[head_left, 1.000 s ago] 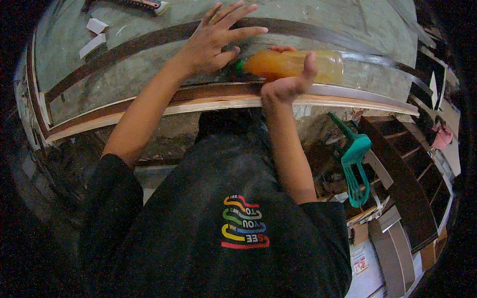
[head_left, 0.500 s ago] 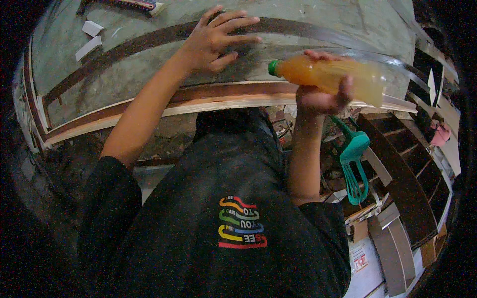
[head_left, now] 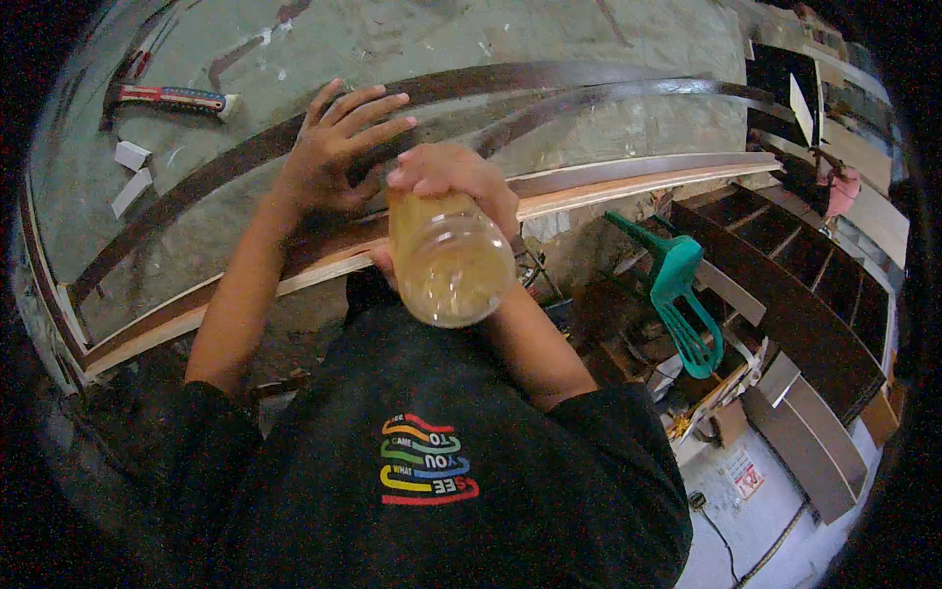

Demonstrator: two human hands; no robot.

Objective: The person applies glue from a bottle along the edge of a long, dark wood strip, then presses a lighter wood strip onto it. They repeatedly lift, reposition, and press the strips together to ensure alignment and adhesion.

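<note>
A clear plastic bottle point(head_left: 453, 270) of yellowish liquid is in my right hand point(head_left: 456, 182), whose fingers wrap round it. Its base points up toward me; the neck and cap are hidden behind the body. My left hand point(head_left: 343, 147) holds nothing, its fingers spread over a dark curved strip point(head_left: 235, 157) on the greenish work surface point(head_left: 589, 128). The bottle is just to the right of that hand. Under both hands runs a long light-edged wooden strip point(head_left: 628, 187) along the near edge.
A hammer point(head_left: 172, 98) and two small white pieces point(head_left: 131, 172) lie at the upper left. To the right are a green plastic chair point(head_left: 679, 275), a dark shelf-like frame point(head_left: 785, 285), a pink object point(head_left: 841, 189) and loose boards point(head_left: 805, 442).
My right hand has swung the bottle leftward and turned it from sideways to base-toward-me. The left hand stays spread over the strip. The whole view has shifted, showing more of the hammer.
</note>
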